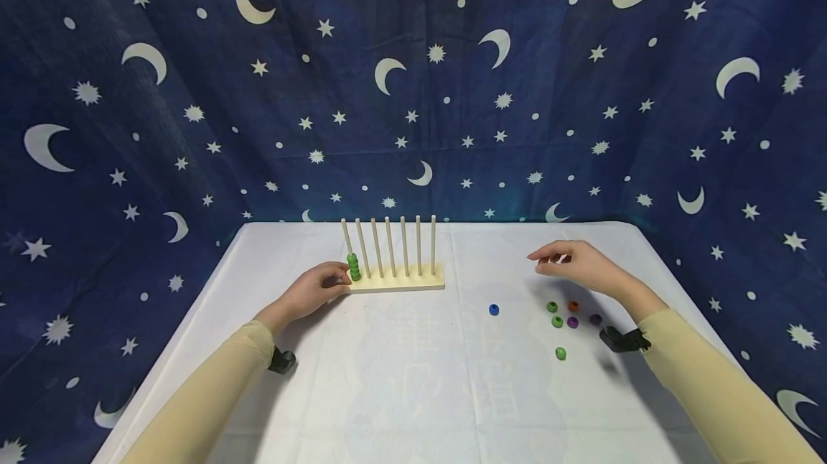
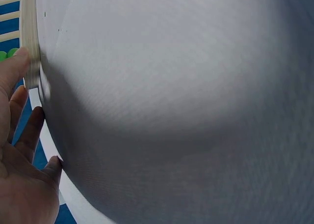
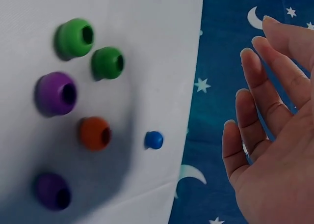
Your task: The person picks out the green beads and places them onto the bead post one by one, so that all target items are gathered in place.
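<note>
A wooden peg stand (image 1: 397, 281) with several upright rods stands toward the back of the table, left of centre. Green beads (image 1: 354, 268) are stacked on its leftmost rod. My left hand (image 1: 316, 287) holds the left end of the base, thumb (image 2: 19, 62) against it by the green beads. Over the right side of the table, my right hand (image 1: 581, 263) hovers with loosely bent fingers and nothing between them. Below it lie an orange bead (image 3: 95, 133), two purple beads (image 3: 57, 93) and three green ones (image 1: 561, 353). One blue bead (image 1: 494, 309) sits apart, nearer the stand.
A white cloth covers the table (image 1: 400, 378). Behind and at both sides hangs a dark blue curtain (image 1: 413, 105) with moons and stars. Black wrist cameras (image 1: 624, 340) are strapped beneath both sleeves.
</note>
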{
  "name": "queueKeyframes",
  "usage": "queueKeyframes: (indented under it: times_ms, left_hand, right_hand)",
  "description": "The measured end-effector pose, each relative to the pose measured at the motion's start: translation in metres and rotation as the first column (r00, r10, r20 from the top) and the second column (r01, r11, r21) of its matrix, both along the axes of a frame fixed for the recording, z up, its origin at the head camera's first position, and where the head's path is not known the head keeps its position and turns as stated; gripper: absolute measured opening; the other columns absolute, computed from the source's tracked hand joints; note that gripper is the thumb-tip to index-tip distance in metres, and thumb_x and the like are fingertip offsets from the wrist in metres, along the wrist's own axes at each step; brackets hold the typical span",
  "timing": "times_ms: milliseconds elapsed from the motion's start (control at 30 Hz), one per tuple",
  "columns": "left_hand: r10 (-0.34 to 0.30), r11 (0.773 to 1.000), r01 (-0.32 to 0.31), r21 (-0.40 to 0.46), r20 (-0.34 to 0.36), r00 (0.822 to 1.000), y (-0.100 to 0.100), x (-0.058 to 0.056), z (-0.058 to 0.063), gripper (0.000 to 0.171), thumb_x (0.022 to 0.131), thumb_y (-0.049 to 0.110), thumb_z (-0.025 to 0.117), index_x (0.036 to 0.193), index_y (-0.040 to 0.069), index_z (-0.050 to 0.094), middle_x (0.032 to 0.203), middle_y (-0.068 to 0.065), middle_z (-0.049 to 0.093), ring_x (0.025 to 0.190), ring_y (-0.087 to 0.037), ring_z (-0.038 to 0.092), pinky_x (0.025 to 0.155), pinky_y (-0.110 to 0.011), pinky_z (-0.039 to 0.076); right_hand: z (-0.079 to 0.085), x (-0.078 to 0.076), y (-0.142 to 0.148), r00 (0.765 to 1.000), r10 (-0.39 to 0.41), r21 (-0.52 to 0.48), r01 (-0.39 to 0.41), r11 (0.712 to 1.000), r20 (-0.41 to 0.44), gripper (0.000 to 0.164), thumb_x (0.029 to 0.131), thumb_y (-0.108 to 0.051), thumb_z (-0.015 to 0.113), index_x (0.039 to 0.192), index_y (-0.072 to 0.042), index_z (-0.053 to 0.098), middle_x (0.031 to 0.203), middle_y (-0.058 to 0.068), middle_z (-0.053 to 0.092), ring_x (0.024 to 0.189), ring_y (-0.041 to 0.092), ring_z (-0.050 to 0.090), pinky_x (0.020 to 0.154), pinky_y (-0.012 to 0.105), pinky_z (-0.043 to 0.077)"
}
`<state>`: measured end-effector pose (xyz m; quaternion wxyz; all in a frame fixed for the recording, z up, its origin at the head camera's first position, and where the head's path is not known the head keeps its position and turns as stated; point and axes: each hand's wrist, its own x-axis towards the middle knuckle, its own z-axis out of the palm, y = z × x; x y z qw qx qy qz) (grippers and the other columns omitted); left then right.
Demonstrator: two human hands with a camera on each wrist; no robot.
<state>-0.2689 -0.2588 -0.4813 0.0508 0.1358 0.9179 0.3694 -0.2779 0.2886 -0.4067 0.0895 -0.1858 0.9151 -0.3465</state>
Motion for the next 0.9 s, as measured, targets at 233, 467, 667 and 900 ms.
queueKeyframes:
  times_ms: [233,467,667,900]
  left_hand:
    - [-0.006,1.000,0.006,0.001,0.004,1.000,0.001,0.001,0.000,0.007,0.095,0.021,0.076,0.099,0.018,0.071,0.144,-0.013,0.057,0.140,-0.037,0.045,0.120,-0.054,0.029]
    - [-0.005,1.000,0.005,0.000,-0.008,1.000,0.001,0.001,0.000,0.008,0.094,0.020,0.077,0.098,0.017,0.071,0.143,-0.014,0.058,0.139,-0.037,0.047,0.119,-0.054,0.030]
    - [-0.005,1.000,0.005,0.001,-0.014,1.000,0.000,0.001,-0.001,0.008,0.094,0.019,0.077,0.098,0.017,0.071,0.142,-0.014,0.059,0.139,-0.037,0.047,0.119,-0.054,0.031]
    - [0.003,1.000,-0.003,0.007,0.002,1.000,0.001,0.001,0.000,0.008,0.094,0.020,0.077,0.098,0.017,0.070,0.143,-0.014,0.058,0.139,-0.037,0.047,0.119,-0.054,0.031]
  right_hand:
    - [-0.016,0.005,0.014,0.999,-0.011,0.011,0.011,1.000,0.033,0.037,0.097,-0.035,0.073,0.127,-0.014,0.073,0.110,-0.002,0.070,0.098,0.021,0.059,0.087,0.038,0.049]
    - [-0.026,0.011,0.025,0.993,-0.030,0.025,0.027,0.999,0.114,0.036,0.096,-0.033,0.074,0.126,-0.014,0.073,0.118,0.005,0.068,0.095,0.025,0.058,0.081,0.040,0.051]
    - [-0.035,0.015,0.033,0.988,-0.023,0.012,0.021,1.000,0.153,0.036,0.095,-0.034,0.074,0.125,-0.013,0.073,0.101,0.003,0.068,0.086,0.023,0.058,0.073,0.036,0.049]
    - [-0.047,0.017,0.040,0.987,-0.016,-0.020,0.020,1.000,0.159,0.031,0.093,-0.029,0.077,0.119,-0.013,0.075,0.114,0.003,0.069,0.093,0.020,0.059,0.077,0.032,0.051]
